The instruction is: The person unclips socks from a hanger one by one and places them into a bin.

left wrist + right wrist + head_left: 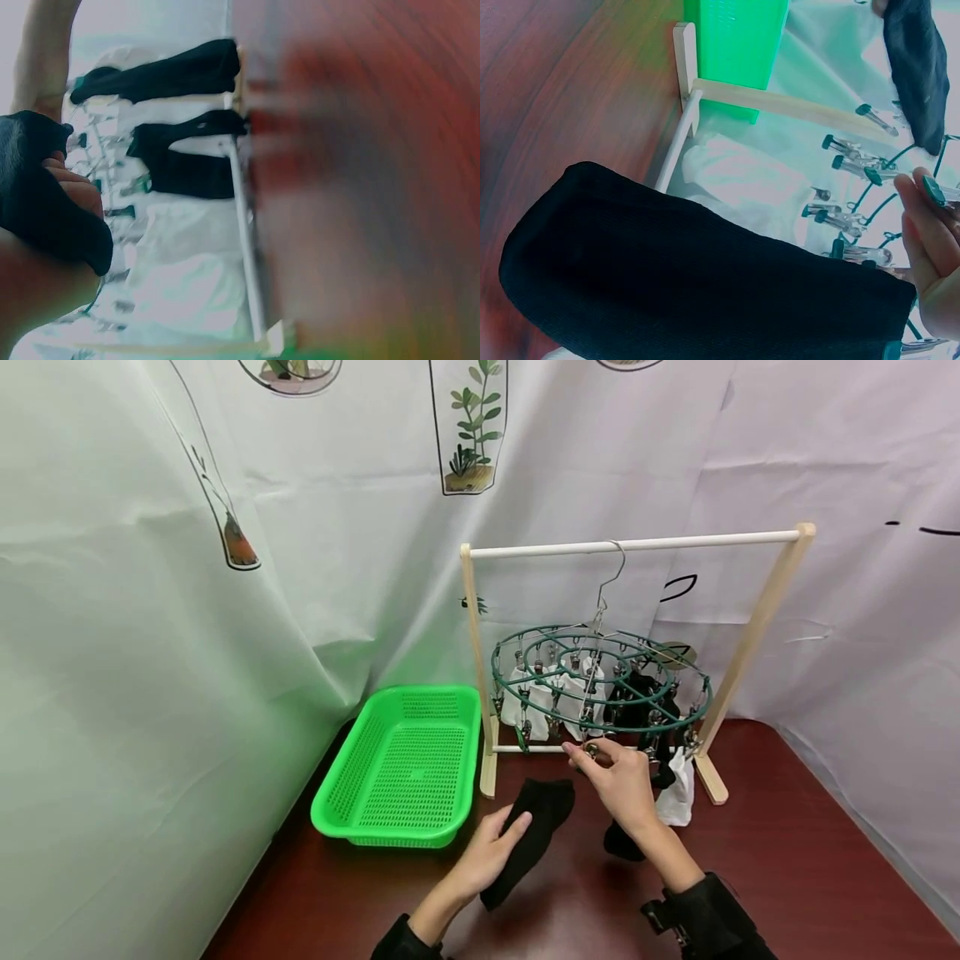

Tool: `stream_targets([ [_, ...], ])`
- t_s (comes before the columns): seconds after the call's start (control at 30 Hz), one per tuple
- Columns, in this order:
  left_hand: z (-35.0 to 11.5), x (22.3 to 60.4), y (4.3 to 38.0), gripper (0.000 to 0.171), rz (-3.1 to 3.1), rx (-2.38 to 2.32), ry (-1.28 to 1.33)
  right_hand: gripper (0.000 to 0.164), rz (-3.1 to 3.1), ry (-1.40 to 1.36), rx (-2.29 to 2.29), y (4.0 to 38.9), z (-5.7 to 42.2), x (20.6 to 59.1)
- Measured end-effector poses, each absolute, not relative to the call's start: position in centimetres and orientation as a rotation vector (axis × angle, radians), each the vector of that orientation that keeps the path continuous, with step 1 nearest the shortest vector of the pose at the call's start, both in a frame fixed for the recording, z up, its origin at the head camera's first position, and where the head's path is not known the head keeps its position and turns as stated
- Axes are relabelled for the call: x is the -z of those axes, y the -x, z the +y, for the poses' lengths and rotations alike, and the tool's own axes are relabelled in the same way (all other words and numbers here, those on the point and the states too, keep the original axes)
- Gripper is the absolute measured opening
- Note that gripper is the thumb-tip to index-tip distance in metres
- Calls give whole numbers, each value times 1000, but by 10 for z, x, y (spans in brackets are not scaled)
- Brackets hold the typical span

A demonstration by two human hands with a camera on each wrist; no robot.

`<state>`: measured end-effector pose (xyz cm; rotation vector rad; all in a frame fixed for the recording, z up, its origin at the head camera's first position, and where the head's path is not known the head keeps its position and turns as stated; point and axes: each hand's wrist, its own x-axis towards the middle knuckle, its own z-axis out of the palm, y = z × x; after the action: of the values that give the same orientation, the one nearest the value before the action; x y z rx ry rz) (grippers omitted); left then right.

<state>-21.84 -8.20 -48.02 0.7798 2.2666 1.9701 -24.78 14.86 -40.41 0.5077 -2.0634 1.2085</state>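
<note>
My left hand (480,858) grips a black sock (542,827) above the table, its toe end hanging down toward me. My right hand (624,783) pinches a small metal clip (592,750) at the near edge of a round green drying hanger (637,728). In the right wrist view, a green-tipped clip (934,191) sits at the fingers of that hand. The held sock is apart from this clip. White socks (531,706) and black socks (636,693) hang from other clips. A black sock (667,277) hangs close to the right wrist camera.
The hanger hooks over the white bar (690,541) of a wooden-legged stand (757,618). A green plastic basket (408,839) is left of the stand on the dark red table (780,827). A printed white curtain (360,527) encloses the back and left.
</note>
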Motion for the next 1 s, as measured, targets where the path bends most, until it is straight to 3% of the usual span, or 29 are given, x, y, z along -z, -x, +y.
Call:
stream_targets([
  [0.03,-88,495,232,37,2262,-1988,-785,15,-2085,-483,-1221,248,150,403],
  [0.17,-106,480,242,41,2358,-2018,-704,16,-2141,-423,-1242,247,153,401],
  [0.27,-115,433,231,39,2474,-2043,-559,15,-2171,-403,-1252,248,153,400],
  [0.37,-126,421,242,35,2567,-2079,-493,16,-2215,-391,-1260,248,153,399],
  [0.57,-132,409,270,37,2648,-2045,-500,37,-2266,-376,-1257,242,168,400],
  [0.83,-145,495,414,46,2850,-1821,-781,27,-2270,-319,-1196,227,195,404],
  [0.87,-140,477,403,42,2920,-1720,-703,28,-2278,-307,-1192,225,196,405],
  [0.97,-136,470,419,43,2972,-1529,-645,29,-2293,-289,-1183,223,198,406],
  [1.0,-138,484,438,47,2984,-1479,-661,29,-2294,-285,-1183,223,198,405],
])
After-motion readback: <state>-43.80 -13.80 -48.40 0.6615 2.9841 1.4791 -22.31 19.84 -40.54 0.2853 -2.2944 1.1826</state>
